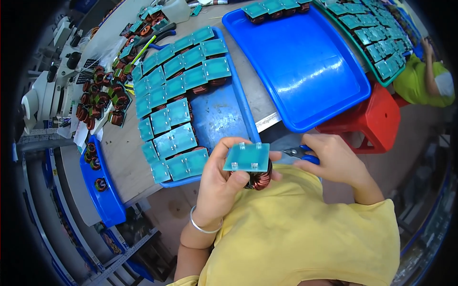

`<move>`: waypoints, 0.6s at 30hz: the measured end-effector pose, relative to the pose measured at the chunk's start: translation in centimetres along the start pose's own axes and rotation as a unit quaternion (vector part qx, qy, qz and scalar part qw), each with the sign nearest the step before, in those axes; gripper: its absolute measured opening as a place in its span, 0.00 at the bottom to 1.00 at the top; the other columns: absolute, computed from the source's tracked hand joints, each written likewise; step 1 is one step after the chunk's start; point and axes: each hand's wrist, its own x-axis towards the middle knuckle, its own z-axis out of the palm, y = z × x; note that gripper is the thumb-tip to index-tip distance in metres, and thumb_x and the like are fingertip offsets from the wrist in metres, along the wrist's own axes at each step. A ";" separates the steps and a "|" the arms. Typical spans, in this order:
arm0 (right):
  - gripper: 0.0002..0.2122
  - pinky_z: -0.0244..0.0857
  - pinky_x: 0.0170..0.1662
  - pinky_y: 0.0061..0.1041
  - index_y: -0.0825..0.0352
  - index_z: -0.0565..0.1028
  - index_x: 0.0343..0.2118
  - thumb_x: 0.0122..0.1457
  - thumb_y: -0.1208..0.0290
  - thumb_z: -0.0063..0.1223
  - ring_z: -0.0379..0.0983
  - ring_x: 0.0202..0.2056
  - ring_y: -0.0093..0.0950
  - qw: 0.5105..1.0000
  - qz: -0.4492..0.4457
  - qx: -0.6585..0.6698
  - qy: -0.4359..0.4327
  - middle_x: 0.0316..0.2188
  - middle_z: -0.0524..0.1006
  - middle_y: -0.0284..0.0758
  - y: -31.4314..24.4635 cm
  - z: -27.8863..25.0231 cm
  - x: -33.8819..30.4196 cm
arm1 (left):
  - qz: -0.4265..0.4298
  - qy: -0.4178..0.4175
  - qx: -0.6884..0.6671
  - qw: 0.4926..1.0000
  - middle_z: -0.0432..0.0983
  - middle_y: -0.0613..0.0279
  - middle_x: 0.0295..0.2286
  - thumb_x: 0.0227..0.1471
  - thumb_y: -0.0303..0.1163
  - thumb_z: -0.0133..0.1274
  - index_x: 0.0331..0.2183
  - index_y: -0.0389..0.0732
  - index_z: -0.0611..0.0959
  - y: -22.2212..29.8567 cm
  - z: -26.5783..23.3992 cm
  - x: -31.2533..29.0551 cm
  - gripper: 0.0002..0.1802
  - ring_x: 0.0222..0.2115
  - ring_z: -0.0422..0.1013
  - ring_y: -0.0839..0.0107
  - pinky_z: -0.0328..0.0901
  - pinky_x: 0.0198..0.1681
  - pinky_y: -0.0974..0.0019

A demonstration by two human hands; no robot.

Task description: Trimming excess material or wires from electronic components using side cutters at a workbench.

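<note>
Between the thumb and fingers of my left hand (217, 183) is a green circuit board (248, 157), its flat side up, with metal pins standing near two edges. A copper-wound coil (260, 178) hangs under that board. My right hand (334, 159) is closed around blue-handled cutters (303, 153), whose jaws point left toward the board, a little apart from it. Beyond my left hand stands a blue tray (222, 112) with rows of similar boards (174, 86), coils facing down.
A second blue tray (310, 66) holds several boards at its far end. Farther right is a green tray (377, 71) full of boards, near a red stool (365, 121) and another person (427, 81). Loose coils (102, 97) and a small blue bin (102, 200) lie left.
</note>
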 end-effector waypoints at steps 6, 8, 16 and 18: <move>0.16 0.63 0.37 0.25 0.66 0.65 0.27 0.38 0.75 0.64 0.71 0.36 0.33 0.945 -0.101 0.286 0.118 0.35 0.73 0.38 -1.9 -0.8 1.8 | -0.005 0.026 -0.003 1.000 0.73 0.43 0.35 0.40 0.56 0.57 0.41 0.35 0.66 0.6 0.2 0.1 0.38 0.29 0.75 0.62 0.71 0.27 0.68; 0.17 0.62 0.40 0.28 0.66 0.65 0.28 0.38 0.75 0.65 0.70 0.38 0.34 0.933 -0.154 0.296 0.134 0.36 0.74 0.38 -2.5 -0.5 3.3 | -0.007 0.032 0.022 0.999 0.73 0.46 0.35 0.38 0.57 0.58 0.41 0.34 0.67 0.2 -0.2 0.2 0.39 0.29 0.75 0.65 0.71 0.27 0.69; 0.18 0.62 0.44 0.30 0.66 0.68 0.32 0.37 0.75 0.65 0.68 0.41 0.35 0.934 -0.290 0.207 -0.022 0.38 0.73 0.37 -3.7 -3.9 6.5 | -0.027 -0.020 0.067 0.997 0.67 0.57 0.44 0.34 0.30 0.67 0.47 0.35 0.67 1.2 -2.1 -0.7 0.38 0.44 0.66 0.70 0.62 0.46 0.68; 0.19 0.63 0.43 0.29 0.66 0.69 0.33 0.36 0.76 0.65 0.68 0.40 0.34 0.955 -0.252 0.151 0.044 0.37 0.72 0.37 -2.9 -5.3 8.2 | 0.110 0.042 0.424 0.898 0.63 0.54 0.48 0.25 0.33 0.69 0.44 0.41 0.71 2.6 -3.5 -0.4 0.38 0.50 0.61 0.55 0.59 0.50 0.59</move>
